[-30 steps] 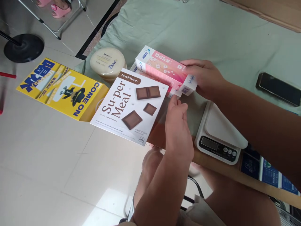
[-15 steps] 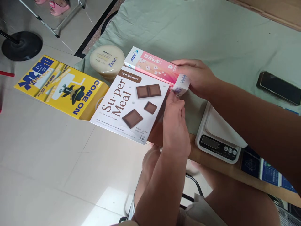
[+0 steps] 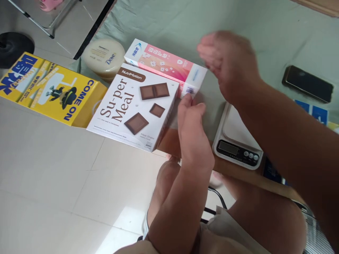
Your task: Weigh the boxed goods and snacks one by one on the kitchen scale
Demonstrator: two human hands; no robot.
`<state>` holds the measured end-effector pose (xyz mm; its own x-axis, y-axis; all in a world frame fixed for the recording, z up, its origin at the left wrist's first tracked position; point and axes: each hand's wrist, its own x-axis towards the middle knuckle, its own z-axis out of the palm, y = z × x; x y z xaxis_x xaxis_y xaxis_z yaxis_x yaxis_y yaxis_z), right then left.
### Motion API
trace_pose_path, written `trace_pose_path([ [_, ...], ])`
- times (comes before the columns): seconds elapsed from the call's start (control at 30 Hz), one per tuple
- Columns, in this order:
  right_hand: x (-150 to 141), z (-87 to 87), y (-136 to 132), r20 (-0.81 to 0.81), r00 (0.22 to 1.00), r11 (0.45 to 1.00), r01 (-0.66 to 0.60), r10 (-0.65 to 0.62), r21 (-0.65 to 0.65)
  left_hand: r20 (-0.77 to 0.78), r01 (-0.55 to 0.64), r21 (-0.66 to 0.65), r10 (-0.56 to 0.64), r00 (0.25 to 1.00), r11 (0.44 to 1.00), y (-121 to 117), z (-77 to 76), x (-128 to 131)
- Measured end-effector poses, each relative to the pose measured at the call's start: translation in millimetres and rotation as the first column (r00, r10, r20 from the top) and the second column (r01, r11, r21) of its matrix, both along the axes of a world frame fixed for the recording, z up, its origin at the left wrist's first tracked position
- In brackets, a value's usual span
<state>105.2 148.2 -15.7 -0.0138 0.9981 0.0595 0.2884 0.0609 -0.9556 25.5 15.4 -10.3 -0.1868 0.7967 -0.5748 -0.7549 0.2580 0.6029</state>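
A pink-and-white toothpaste box (image 3: 166, 67) lies on the green cloth, along the back edge of a white NutriMotion "Su-per Meal" box (image 3: 137, 106). My left hand (image 3: 192, 121) is at the near corner of the toothpaste box, fingers stretched out and their tips against its end. Off the far end of that box, my right hand (image 3: 229, 61) is raised above the cloth. It is blurred, with its fingers loosely extended and nothing visible in them. To the left sit a round cream Dove tub (image 3: 103, 58) and a yellow "COME ON" box (image 3: 58, 88).
A white kitchen scale (image 3: 237, 137) stands at the table's front edge, partly beneath my right forearm. Beyond it lie a black phone (image 3: 307, 83) and blue packs (image 3: 311, 111). The yellow box reaches out past the table edge over the tiled floor (image 3: 53, 169).
My right hand has let go of the toothpaste box's end and lifted away to the upper right. My left hand stays by the box corner. The whole view has shifted slightly.
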Motion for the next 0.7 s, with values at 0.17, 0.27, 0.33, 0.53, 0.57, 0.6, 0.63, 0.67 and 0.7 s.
trace_pose_path([
  [0.17,61.4,33.8,-120.3,-0.365,0.92,0.973,0.196,-0.141,0.12,-0.108,0.112,0.224,-0.089,0.99,0.968,-16.1,8.5,10.7],
  [0.27,103.7,20.0,-194.4,-0.249,0.907,0.901,0.389,-0.339,0.193,-0.16,0.276,0.309,-0.236,0.958,0.91,-26.0,9.7,27.4],
  [0.33,130.6,4.7,-223.2,-0.198,0.874,0.851,0.481,-0.445,0.21,-0.199,0.382,0.33,-0.332,0.922,0.863,-33.2,8.0,46.3],
  [0.53,201.2,-17.7,-234.9,-0.227,0.775,0.653,0.623,-0.59,0.431,-0.316,0.716,0.356,-0.644,0.697,0.601,-58.6,-0.3,119.8],
  [0.57,211.7,-19.2,-233.9,-0.25,0.744,0.603,0.655,-0.62,0.456,-0.326,0.747,0.352,-0.674,0.663,0.564,-62.0,-0.8,132.4],
  [0.6,221.9,-20.9,-233.5,-0.271,0.715,0.56,0.682,-0.644,0.47,-0.324,0.77,0.351,-0.703,0.633,0.533,-64.9,-1.1,145.1],
  [0.63,232.1,-23.2,-233.5,-0.285,0.691,0.527,0.703,-0.664,0.477,-0.309,0.786,0.354,-0.729,0.61,0.508,-67.1,-1.4,157.8],
  [0.67,242.3,-26.1,-234.1,-0.294,0.671,0.504,0.72,-0.681,0.478,-0.286,0.796,0.362,-0.755,0.59,0.485,-68.7,-1.9,170.5],
  [0.7,252.4,-29.4,-235.0,-0.304,0.649,0.48,0.738,-0.697,0.474,-0.265,0.799,0.376,-0.772,0.577,0.469,-69.5,-2.8,183.1],
])
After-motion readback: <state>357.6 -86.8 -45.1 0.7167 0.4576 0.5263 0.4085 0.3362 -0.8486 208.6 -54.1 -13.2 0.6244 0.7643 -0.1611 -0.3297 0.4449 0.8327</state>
